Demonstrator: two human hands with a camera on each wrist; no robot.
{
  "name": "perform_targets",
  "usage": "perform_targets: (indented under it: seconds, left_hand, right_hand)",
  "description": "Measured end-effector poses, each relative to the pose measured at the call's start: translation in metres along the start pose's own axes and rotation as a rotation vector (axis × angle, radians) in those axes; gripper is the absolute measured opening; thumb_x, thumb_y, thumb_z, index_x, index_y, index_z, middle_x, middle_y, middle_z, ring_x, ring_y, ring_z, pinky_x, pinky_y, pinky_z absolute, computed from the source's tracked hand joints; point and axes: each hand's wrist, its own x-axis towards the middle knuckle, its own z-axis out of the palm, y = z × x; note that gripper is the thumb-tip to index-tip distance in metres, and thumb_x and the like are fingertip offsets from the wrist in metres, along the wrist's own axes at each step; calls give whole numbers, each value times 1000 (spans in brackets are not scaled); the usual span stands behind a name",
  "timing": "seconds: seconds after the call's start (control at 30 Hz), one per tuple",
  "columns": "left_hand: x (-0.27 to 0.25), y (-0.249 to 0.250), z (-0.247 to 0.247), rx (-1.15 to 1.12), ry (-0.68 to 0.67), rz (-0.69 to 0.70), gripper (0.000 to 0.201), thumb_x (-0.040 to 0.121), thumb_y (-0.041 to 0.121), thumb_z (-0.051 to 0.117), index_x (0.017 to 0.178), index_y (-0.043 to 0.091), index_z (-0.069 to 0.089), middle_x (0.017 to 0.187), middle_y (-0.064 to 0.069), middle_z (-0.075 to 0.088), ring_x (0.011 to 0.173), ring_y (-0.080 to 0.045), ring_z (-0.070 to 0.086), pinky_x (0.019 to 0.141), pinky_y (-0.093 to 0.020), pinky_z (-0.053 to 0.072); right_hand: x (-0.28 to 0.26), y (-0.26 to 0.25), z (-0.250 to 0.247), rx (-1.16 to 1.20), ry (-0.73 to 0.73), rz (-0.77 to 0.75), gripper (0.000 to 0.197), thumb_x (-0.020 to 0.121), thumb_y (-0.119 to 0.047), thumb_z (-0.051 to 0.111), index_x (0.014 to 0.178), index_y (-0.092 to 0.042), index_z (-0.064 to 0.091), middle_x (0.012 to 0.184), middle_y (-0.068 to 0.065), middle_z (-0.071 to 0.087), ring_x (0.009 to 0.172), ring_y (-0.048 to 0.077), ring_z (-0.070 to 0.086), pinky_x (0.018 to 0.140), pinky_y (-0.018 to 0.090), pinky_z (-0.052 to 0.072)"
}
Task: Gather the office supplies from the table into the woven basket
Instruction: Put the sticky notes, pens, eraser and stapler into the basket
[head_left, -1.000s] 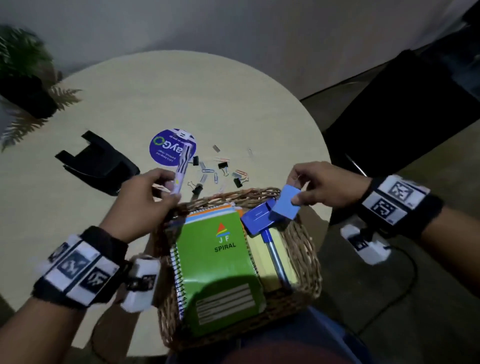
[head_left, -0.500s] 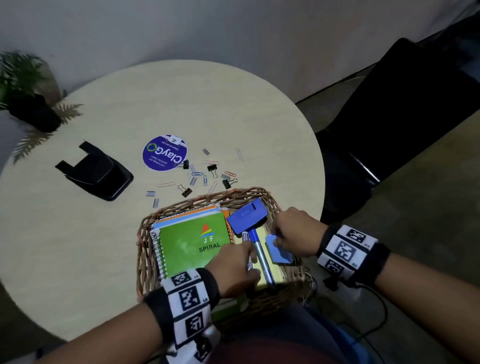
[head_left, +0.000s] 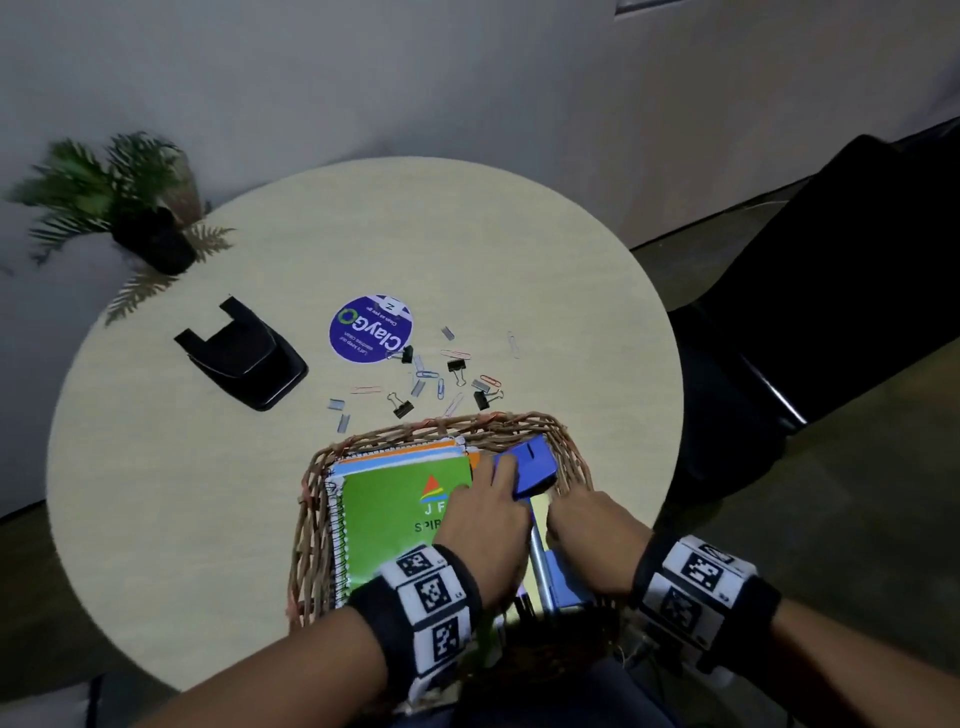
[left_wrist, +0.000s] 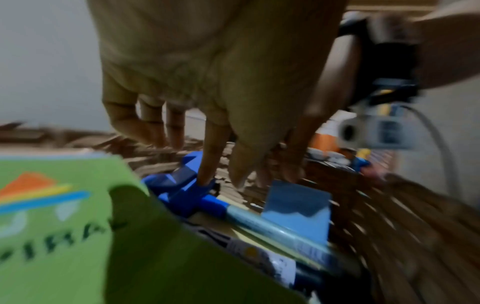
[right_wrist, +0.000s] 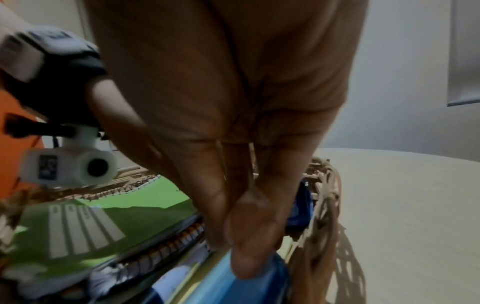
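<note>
The woven basket (head_left: 498, 418) sits at the table's near edge. It holds a green spiral notebook (head_left: 395, 509), a blue stapler (head_left: 535, 462), a blue pen (head_left: 540, 561) and a light-blue sticky pad (head_left: 569, 584). My left hand (head_left: 498, 473) lies over the notebook with straight fingers, the index tip touching the stapler (left_wrist: 176, 185). My right hand (head_left: 558, 519) is inside the basket on the right with its fingers straight. Its thumb rests on the sticky pad (right_wrist: 221, 288), which leans by the basket wall (left_wrist: 298, 209). Loose paper clips and binder clips (head_left: 441, 374) lie on the table beyond the basket.
A black hole punch (head_left: 244, 358) and a round purple sticker (head_left: 371, 327) lie farther back on the round table. A potted plant (head_left: 140, 218) stands at the far left edge. A black chair (head_left: 831, 291) is off to the right.
My left hand has come off the pen it set in the basket, and its fingers have slid forward to the stapler. My right hand has brought the sticky pad down inside the basket.
</note>
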Motion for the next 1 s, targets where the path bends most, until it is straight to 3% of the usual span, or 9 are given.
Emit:
perform_targets:
  seconds: [0.13,0.27,0.5,0.57,0.7,0.77,0.87,0.93,1.0]
  left_hand:
    - [13,-14,0,54,-101,4,30,85,20,58,111,10,68,136,-13,40,122,-34,37,96,-49,36]
    - [30,-29,-3,37,-66,64,30,86,13,58,114,5,66,125,-12,51,119,-33,44,101,-44,34]
    - [39,-27,3,133,-106,115,23,87,15,60,105,3,69,133,-15,45,126,-33,35,108,-51,27]
    - [33,-28,1,125,-112,128,23,85,17,62,103,6,71,134,-14,43,126,-33,35,107,-51,28]
    - [-6,-46,-18,-116,66,92,27,89,26,54,108,13,69,142,-8,43,126,-28,45,107,-42,33]
    - [-39,-75,-20,-312,277,-30,34,89,38,46,110,20,67,137,-2,50,120,-21,54,102,-31,40]
    - [-95,-123,4,-473,408,-452,43,87,37,53,126,17,55,130,-4,50,115,-18,56,99,-25,40]
    - [-129,-135,33,-643,225,-704,54,88,31,60,136,15,44,133,-7,49,119,-19,56,101,-31,43]
    - [-151,-131,59,-791,62,-778,38,88,29,61,125,25,52,122,-5,65,111,-19,64,95,-35,50]
  right_hand:
    - [6,-7,8,30,-70,-8,12,87,-2,46,77,-8,51,108,21,62,103,34,58,48,28,25]
    - [8,-7,14,81,-111,10,21,84,-1,44,94,-3,62,96,18,59,90,32,57,69,33,40]
    - [9,-5,16,137,-155,16,24,81,-6,45,92,-2,65,86,17,56,74,28,49,56,28,36]
    - [3,-2,12,166,-74,39,18,79,-14,50,88,-9,65,91,10,57,80,27,54,61,29,41]
    - [-17,22,-4,385,396,165,11,81,-32,61,83,-30,51,82,-6,57,75,12,58,69,31,47]
    - [-21,44,-4,526,412,222,28,81,-36,66,95,-34,41,69,-10,57,63,-1,52,61,23,43]
    - [-15,57,13,701,102,210,28,84,-42,63,104,-33,45,79,-9,67,68,-1,61,62,16,45]
    - [-8,54,27,652,48,172,17,88,-35,58,102,-28,51,88,-5,69,82,12,66,68,23,47]
    - [-6,50,29,590,75,136,10,89,-26,52,98,-24,50,80,-6,66,81,20,66,67,28,46]
